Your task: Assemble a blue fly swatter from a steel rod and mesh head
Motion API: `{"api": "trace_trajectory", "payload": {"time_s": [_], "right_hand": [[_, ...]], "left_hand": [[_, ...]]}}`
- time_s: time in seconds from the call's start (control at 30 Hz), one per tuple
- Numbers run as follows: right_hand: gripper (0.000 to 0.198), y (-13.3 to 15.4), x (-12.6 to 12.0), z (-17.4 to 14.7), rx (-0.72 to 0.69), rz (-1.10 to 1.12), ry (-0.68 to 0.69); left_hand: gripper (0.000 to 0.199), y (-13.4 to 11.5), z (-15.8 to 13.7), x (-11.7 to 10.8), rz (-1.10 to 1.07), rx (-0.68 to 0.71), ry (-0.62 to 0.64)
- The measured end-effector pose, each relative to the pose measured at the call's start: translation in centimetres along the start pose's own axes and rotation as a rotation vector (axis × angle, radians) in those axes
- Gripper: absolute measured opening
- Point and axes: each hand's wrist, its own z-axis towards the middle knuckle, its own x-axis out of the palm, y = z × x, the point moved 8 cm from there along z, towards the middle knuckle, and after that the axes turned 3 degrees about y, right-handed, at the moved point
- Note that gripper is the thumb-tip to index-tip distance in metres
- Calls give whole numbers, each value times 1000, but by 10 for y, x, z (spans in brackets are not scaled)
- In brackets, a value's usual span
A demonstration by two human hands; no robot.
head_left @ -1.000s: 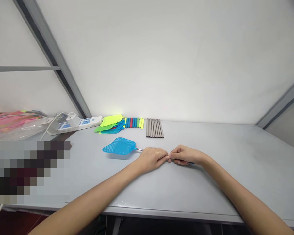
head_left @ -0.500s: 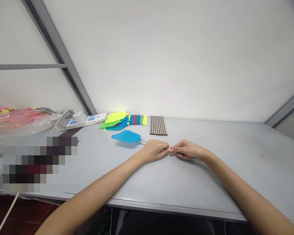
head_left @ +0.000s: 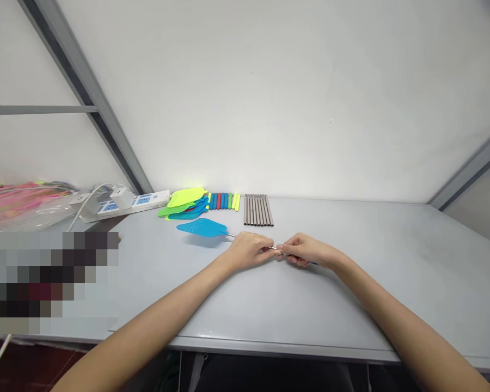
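Over the last second, the blue fly-swatter head [head_left: 202,227] has tipped to a flatter angle, and more metal rod [head_left: 273,248] shows between your hands. Your left hand [head_left: 251,249] curls around the rod, your right hand [head_left: 304,250] pinching it farther along (a blue end [head_left: 313,263] peeks out), above the bench [head_left: 351,310]. You're apparently still adjusting the rod.

Swatter [head_left: 204,228] before piled swatter heads [head_left: 188,196], grips [head_left: 219,201] right of pile, tubes [head_left: 258,210] farther right
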Motion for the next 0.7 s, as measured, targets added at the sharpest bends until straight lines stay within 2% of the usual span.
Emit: {"api": "trace_trajectory", "payload": {"time_s": [0.53,0.7], "right_hand": [[39,2,0,1,-19,-9,-24],[37,0,0,1,-25,-11,14]], "left_hand": [[47,7,1,0,73,-56,-15],[45,5,0,4,84,-44,-15]]}}
